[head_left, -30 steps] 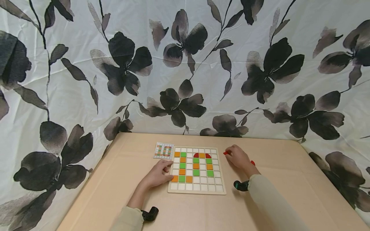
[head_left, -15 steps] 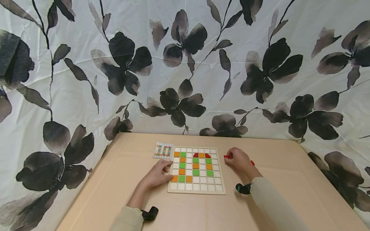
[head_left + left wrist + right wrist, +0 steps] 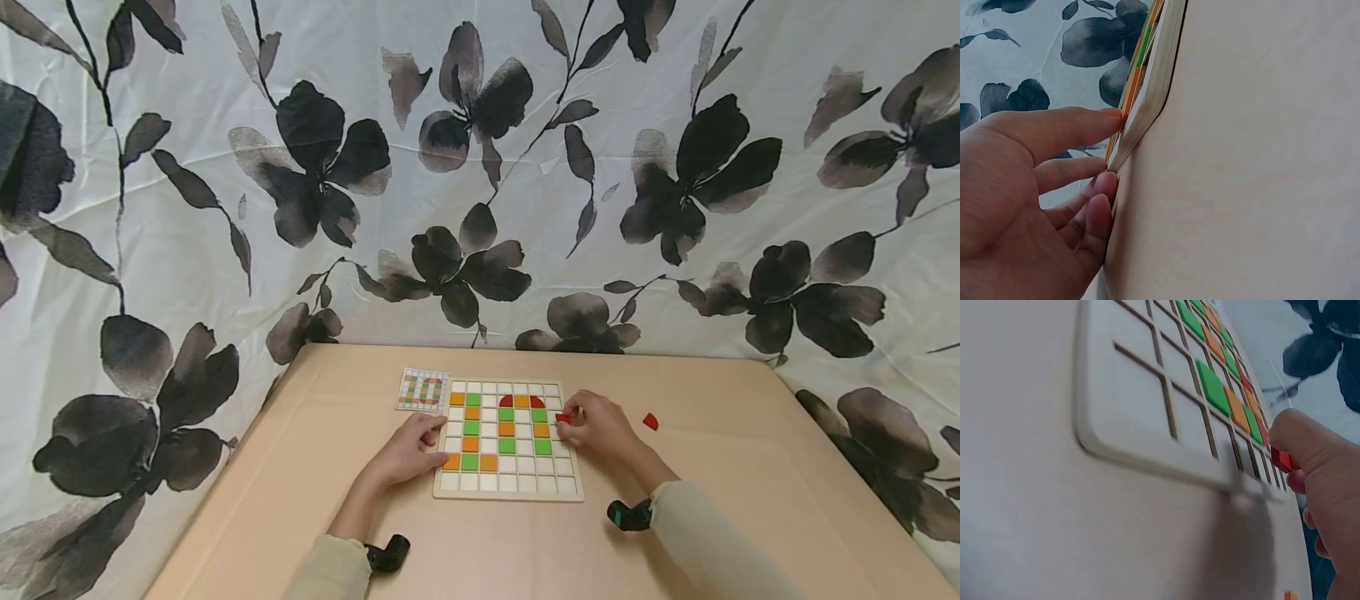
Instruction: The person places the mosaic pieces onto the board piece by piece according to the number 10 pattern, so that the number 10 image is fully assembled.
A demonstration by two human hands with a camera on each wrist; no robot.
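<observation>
My left hand (image 3: 405, 451) rests against the left edge of a square wooden grid board (image 3: 510, 499). In the left wrist view its thumb (image 3: 1088, 128) touches the rim beside an orange tile, and the other fingers lie along the board's side. Over the board's right edge, my right hand (image 3: 602, 427) pinches a small red tile (image 3: 563, 417) between thumb and fingers; in the right wrist view this red tile (image 3: 1281, 459) is partly covered by the thumb. Green, orange and rounded red tiles fill some of the white squares.
A small printed pattern card (image 3: 423, 390) lies at the board's upper left corner. A loose red tile with a curved side (image 3: 650, 422) lies on the table (image 3: 720, 433), right of the right hand. Behind the table hangs a white cloth with dark flowers (image 3: 465, 275).
My right hand has moved left with the red tile, from beside the board to over its right edge. The loose red tile now shows more fully. My left hand has stayed in place.
</observation>
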